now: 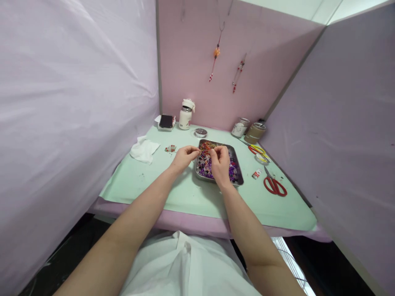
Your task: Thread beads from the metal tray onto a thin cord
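Observation:
A shallow metal tray (237, 166) sits mid-table, holding many purple and dark beads (206, 169) with orange, red and white cords (207, 147) tangled toward its far left. Above the tray's left edge, my left hand (186, 157) is closed in a pinch, thumb against fingertips. My right hand (220, 164) pinches over the middle of the tray, hiding some of the beads. The fingertips of both hands are a short distance apart, beside the cords. Whatever each pinch holds is too small to make out.
Red-handled scissors (275, 186), a small packet (256, 174) and a yellow-handled tool (258, 149) lie right. Behind stand two jars (240, 128) and a white bottle (185, 118). A white cloth (144, 149) and red beadwork (170, 148) lie left. Beaded strands (217, 52) hang on the pink wall.

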Tool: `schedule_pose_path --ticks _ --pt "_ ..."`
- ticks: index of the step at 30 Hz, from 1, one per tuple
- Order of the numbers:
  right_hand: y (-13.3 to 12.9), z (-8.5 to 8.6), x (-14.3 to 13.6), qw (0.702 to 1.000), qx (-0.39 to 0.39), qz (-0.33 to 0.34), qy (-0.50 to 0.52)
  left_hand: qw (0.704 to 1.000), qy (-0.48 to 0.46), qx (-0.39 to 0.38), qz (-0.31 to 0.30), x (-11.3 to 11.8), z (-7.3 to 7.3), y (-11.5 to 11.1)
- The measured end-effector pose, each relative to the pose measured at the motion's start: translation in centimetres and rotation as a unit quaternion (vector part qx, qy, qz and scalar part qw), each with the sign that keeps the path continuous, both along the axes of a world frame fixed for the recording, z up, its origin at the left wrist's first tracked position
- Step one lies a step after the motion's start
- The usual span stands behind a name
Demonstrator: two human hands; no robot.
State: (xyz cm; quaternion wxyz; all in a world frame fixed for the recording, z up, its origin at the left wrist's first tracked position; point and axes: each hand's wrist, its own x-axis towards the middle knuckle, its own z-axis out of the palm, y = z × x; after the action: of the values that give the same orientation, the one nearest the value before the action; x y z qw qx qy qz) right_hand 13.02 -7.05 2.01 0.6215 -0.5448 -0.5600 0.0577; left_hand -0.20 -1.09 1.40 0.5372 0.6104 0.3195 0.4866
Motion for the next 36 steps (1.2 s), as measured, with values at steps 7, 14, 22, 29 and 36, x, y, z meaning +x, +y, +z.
schedule_pose_path --ticks 7,14,22,29,36 --pt "0.9 -0.5 0.7 0.982 -0.091 0.060 0.151 0.996 -0.025 -0.072 -0.053 -0.1 -0.1 0.1" --pt "1.6 -0.8 1.2 0.956 -0.147 0.106 0.230 0.980 -0.049 -0.161 -0.109 -0.4 0.3 0.0" --pt "1.4 -0.7 1.0 0.967 -0.147 0.099 0.181 0.982 -0.027 -0.147 -0.111 -0.6 0.0 0.1" --pt "1.3 -1.1 0.6 0.992 -0.108 0.061 0.008 0.978 -0.102 -0.177 -0.039 -0.5 -0.5 1.0" --pt "1.0 -1.3 0.5 0.978 -0.117 0.101 -0.137 0.984 -0.084 -0.159 -0.002 -0.4 -0.8 1.0"
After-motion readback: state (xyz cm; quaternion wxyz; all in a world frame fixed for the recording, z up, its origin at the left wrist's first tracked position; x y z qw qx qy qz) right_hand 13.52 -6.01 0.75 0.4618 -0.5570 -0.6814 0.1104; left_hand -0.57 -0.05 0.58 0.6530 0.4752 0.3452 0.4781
